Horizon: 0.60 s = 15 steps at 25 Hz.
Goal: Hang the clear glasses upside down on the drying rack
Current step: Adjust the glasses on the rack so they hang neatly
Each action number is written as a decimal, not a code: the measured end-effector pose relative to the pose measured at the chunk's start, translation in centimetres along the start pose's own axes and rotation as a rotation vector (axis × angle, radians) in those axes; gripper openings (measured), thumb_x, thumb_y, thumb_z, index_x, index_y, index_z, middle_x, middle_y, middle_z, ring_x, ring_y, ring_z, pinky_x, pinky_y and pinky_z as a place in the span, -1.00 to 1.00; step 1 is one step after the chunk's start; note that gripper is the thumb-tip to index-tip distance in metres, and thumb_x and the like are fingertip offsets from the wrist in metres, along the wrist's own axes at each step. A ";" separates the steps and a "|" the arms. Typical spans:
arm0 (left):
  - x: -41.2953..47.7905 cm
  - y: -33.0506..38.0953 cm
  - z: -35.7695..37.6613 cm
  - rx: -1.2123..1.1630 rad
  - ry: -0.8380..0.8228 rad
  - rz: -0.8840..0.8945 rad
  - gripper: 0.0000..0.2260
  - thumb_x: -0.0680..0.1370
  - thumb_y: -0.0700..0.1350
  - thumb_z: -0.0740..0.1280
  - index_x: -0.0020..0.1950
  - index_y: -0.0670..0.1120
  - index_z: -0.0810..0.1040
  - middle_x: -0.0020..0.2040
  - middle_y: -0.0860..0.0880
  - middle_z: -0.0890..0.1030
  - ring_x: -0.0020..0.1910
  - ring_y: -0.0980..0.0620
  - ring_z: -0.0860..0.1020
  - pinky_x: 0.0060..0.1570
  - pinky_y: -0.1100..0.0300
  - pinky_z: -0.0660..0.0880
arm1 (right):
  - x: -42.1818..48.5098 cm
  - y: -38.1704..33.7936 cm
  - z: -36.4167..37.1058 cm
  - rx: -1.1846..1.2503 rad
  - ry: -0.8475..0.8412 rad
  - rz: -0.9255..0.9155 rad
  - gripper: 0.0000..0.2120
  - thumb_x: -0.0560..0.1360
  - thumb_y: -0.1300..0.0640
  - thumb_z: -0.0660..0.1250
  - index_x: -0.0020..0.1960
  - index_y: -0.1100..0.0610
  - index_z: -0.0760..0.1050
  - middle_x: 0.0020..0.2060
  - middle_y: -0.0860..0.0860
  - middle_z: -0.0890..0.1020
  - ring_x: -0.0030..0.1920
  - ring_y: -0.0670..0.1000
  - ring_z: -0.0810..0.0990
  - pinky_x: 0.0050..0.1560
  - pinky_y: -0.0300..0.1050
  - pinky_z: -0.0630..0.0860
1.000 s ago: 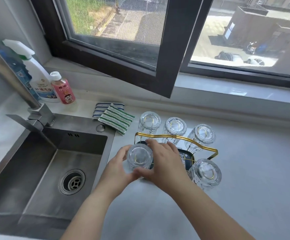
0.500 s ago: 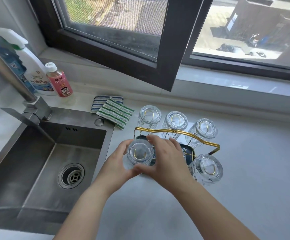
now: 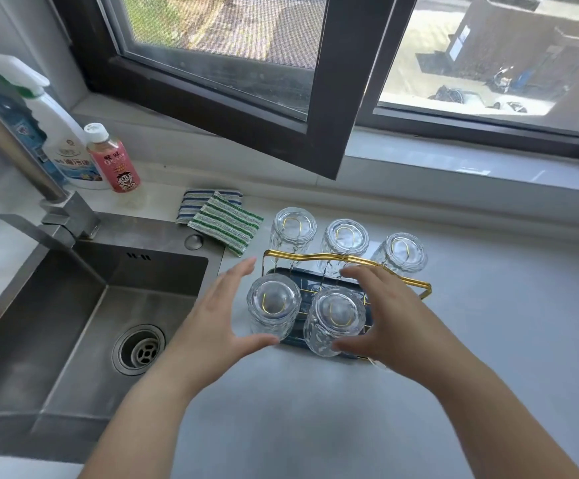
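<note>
left hand (image 3: 217, 318): spread, empty, just left of front-left glass (image 3: 273, 306) | right hand (image 3: 390, 318): spread, empty, thumb beside front-middle glass (image 3: 335, 319) | five glasses seen inverted, near-upright on rack (image 3: 346, 260) | front-right peg hidden behind right hand.

**One head-worn view, aimed forward and down**

The scene is seen from a single wide-angle camera worn on the head, tilted down over the countertop (image 3: 488, 340) at close range. The sink (image 3: 74, 323) is framed at left and the window (image 3: 281, 81) across the top. No second view is provided.
</note>
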<state>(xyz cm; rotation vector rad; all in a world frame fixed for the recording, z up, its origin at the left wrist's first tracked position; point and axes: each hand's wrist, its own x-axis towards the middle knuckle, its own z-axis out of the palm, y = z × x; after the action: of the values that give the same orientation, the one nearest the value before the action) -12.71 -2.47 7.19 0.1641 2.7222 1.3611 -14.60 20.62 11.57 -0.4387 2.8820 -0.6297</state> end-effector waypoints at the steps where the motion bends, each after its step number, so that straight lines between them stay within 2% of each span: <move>1: 0.0 0.7 -0.6 0.001 0.023 0.058 -0.20 0.22 0.10 0.53 0.31 0.38 0.13 0.26 0.42 0.33 0.27 0.42 0.25 0.21 0.51 0.15 | -0.6 0.4 -0.3 0.009 -0.016 0.015 -0.18 0.20 -0.10 0.52 0.35 -0.08 0.21 0.34 -0.12 0.34 0.32 -0.08 0.29 0.23 -0.18 0.28; 3: 0.4 2.4 -1.1 -0.015 0.020 0.147 -0.30 0.24 0.10 0.51 0.27 0.34 0.24 0.22 0.39 0.41 0.24 0.40 0.30 0.18 0.58 0.16 | -1.2 0.6 0.0 0.031 -0.016 0.031 -0.22 0.25 -0.06 0.51 0.36 -0.07 0.19 0.35 -0.12 0.32 0.32 -0.09 0.29 0.19 -0.25 0.27; 5: 1.1 4.1 -0.3 0.061 -0.057 0.215 -0.38 0.29 0.09 0.48 0.28 0.25 0.31 0.21 0.30 0.47 0.23 0.33 0.34 0.23 0.46 0.21 | -1.3 0.4 0.8 0.015 -0.004 0.030 -0.22 0.29 -0.06 0.48 0.39 -0.04 0.16 0.36 -0.09 0.33 0.33 -0.06 0.27 0.14 -0.33 0.16; 6: 1.6 4.7 0.4 0.144 -0.103 0.253 -0.39 0.31 0.09 0.47 0.31 0.18 0.31 0.25 0.23 0.46 0.25 0.28 0.33 0.27 0.38 0.20 | -1.1 0.4 1.1 -0.018 0.002 0.026 -0.20 0.29 -0.08 0.47 0.40 -0.02 0.14 0.36 -0.08 0.34 0.35 -0.04 0.25 0.19 -0.29 0.14; 8: 2.5 5.1 2.1 0.318 -0.171 0.307 -0.36 0.37 0.11 0.42 0.38 0.08 0.24 0.35 0.11 0.38 0.36 0.16 0.22 0.36 0.28 0.09 | -0.6 0.5 1.4 -0.091 0.011 0.032 -0.15 0.28 -0.13 0.46 0.43 -0.01 0.10 0.36 -0.05 0.37 0.36 0.01 0.24 0.29 -0.17 0.11; 11: 3.6 4.7 3.8 0.499 -0.195 0.259 -0.30 0.40 0.14 0.37 0.43 0.02 0.13 0.42 0.03 0.29 0.44 0.06 0.08 0.42 0.16 -0.01 | -0.2 0.8 1.5 -0.105 0.016 0.078 -0.14 0.27 -0.17 0.46 0.42 -0.01 0.10 0.32 0.00 0.42 0.33 0.05 0.27 0.26 -0.13 0.12; 13: 4.1 4.5 4.4 0.556 -0.179 0.229 -0.29 0.39 0.13 0.37 0.43 -0.02 0.13 0.42 -0.04 0.30 0.44 0.03 0.05 0.42 0.11 -0.09 | -0.1 0.8 1.5 -0.096 0.016 0.080 -0.15 0.27 -0.18 0.46 0.41 -0.02 0.11 0.30 -0.01 0.45 0.30 0.05 0.30 0.23 -0.12 0.14; 15: 4.2 4.5 4.8 0.558 -0.177 0.235 -0.34 0.40 0.12 0.37 0.41 -0.02 0.19 0.42 -0.10 0.30 0.43 0.07 0.00 0.37 0.15 -0.25 | -0.1 0.9 1.5 -0.085 0.021 0.082 -0.16 0.27 -0.18 0.46 0.40 -0.03 0.12 0.28 -0.04 0.49 0.27 0.05 0.33 0.22 -0.11 0.16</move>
<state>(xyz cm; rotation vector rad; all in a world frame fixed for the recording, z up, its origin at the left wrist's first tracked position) -16.01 4.57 7.82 0.6247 2.9144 0.5458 -14.42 20.83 9.84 -0.3255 2.9378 -0.5033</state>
